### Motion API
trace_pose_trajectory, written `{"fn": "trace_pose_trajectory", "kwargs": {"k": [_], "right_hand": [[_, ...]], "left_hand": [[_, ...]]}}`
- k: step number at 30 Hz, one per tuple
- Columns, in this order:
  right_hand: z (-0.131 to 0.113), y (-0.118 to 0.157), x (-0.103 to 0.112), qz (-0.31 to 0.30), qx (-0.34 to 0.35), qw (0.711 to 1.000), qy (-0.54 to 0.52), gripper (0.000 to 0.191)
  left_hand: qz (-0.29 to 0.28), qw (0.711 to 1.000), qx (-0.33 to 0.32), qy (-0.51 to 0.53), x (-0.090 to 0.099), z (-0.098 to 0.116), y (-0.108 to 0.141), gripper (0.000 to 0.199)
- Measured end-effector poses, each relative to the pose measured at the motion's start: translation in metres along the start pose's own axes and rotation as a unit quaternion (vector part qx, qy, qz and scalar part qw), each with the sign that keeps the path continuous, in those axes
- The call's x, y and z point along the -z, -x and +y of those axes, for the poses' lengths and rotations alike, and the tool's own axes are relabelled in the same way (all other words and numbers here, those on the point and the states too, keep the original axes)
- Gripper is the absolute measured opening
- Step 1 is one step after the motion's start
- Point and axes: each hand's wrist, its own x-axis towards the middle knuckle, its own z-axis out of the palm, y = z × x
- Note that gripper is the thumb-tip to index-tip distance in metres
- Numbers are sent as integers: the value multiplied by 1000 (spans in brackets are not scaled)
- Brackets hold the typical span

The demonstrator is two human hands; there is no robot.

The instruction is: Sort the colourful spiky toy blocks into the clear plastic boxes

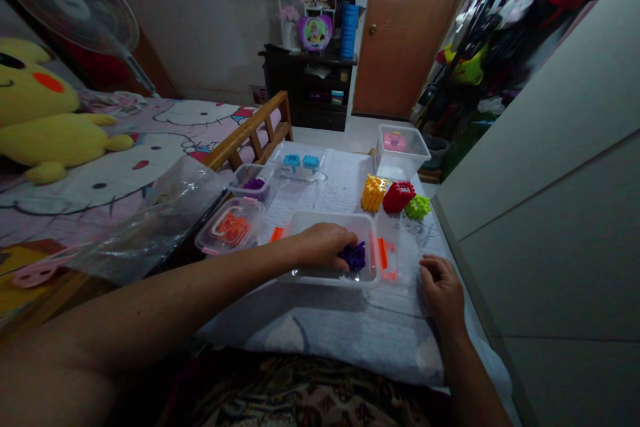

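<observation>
Left hand (324,247) inside clear box (330,223), fingers (345,261) pressed together over purple blocks (355,257), blocks partly hidden, long axis unclear, right hand (441,292) just beside box, fingers (430,268) loosely curled, empty

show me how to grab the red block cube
Best from above, pinching its near and far faces: the red block cube sits close between the yellow cube and green cube, blocking its sides, and its lattice gives a pinch edges to catch.

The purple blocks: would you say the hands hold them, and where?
The left hand touches the purple blocks' left side, grip unclear; the right hand holds nothing.
</observation>
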Motion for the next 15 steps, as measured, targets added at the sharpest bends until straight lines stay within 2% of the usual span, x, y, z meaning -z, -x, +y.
{"fn": "trace_pose_trajectory", "kwargs": {"k": [2,5,7,9,12,15], "right_hand": [[0,0,0,0,-7,1000,-5,19],[-1,-1,0,3,-30,999,-12,23],[-3,-2,2,-3,-54,998,-16,27],[-7,-3,8,-16,-70,997,-5,31],[-12,-4,18,-39,-73,995,60,35],[-14,-3,26,-86,-78,982,146,39]], "left_hand": [[31,999,8,12,9,-2,7,39],[132,990,29,36,31,-4,25,33],[217,973,44,71,44,-4,41,30],[300,944,62,126,47,-3,60,27],[420,880,107,194,30,-3,84,26],[506,823,151,208,-4,-8,98,25]]}}
